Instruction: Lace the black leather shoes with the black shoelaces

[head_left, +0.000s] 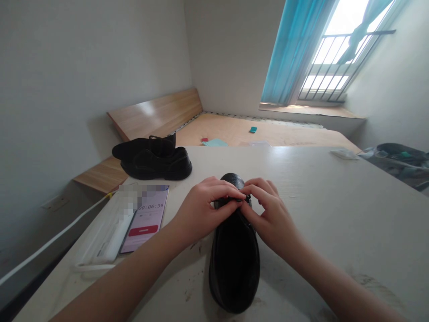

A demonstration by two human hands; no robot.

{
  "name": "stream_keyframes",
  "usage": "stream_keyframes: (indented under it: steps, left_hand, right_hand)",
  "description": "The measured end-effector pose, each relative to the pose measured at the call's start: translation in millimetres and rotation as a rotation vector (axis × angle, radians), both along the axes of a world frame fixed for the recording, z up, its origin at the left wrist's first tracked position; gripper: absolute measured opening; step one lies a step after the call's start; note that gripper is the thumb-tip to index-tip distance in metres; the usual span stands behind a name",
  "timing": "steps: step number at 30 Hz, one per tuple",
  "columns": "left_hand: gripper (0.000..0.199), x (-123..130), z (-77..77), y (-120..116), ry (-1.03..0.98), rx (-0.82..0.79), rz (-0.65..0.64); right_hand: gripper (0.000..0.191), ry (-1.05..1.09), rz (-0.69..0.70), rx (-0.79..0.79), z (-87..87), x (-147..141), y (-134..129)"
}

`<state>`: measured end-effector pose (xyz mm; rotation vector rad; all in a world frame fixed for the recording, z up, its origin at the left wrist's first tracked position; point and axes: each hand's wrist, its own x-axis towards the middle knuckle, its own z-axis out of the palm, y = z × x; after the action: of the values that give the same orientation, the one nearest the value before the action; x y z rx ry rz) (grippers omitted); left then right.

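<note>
A black leather shoe (pixel 234 268) lies on the pale table (pixel 335 223), its toe pointing away from me. My left hand (pixel 203 210) and my right hand (pixel 268 214) meet over the shoe's front, their fingertips nearly touching. Between them, each hand pinches the thin black shoelace (pixel 241 199) close to the shoe's upper. My fingers hide most of the lacing and any knot. Another pair of black shoes (pixel 154 158) sits farther back on the table, to the left.
A phone (pixel 144 219) showing a timer lies left of my left hand, beside a long white box (pixel 107 228) with a white cable (pixel 56 237) trailing off the table. A white packet (pixel 345 154) lies at the far edge. A bin (pixel 398 161) stands beyond the right edge.
</note>
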<state>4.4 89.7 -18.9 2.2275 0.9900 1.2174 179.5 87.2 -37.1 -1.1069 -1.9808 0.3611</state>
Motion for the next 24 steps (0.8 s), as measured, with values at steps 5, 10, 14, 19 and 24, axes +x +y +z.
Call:
stream_keyframes:
  steps: [5, 10, 14, 19, 24]
  left_hand:
    - [0.010, -1.6, -0.5, 0.1, 0.072, 0.229, 0.013]
    - [0.010, -5.5, -1.5, 0.8, 0.148, 0.341, 0.015]
    - [0.009, -6.3, -3.9, 1.2, 0.155, 0.355, 0.027]
    - [0.003, -5.1, -7.8, 0.9, 0.156, 0.390, 0.075]
    - [0.007, -5.2, -5.0, -1.0, 0.203, 0.411, 0.051]
  right_hand:
    - [0.009, 0.085, 0.023, -0.009, -0.7, -3.9, 2.4]
    - [0.008, 0.309, 0.120, -0.223, -0.7, -5.0, 3.4]
    - [0.013, 0.488, 0.178, -0.391, 1.1, -1.0, 3.5]
    - [0.021, 0.508, 0.154, -0.485, 2.2, 1.1, 4.2]
    - [0.016, 0.587, 0.182, -0.589, 3.5, 2.1, 3.3]
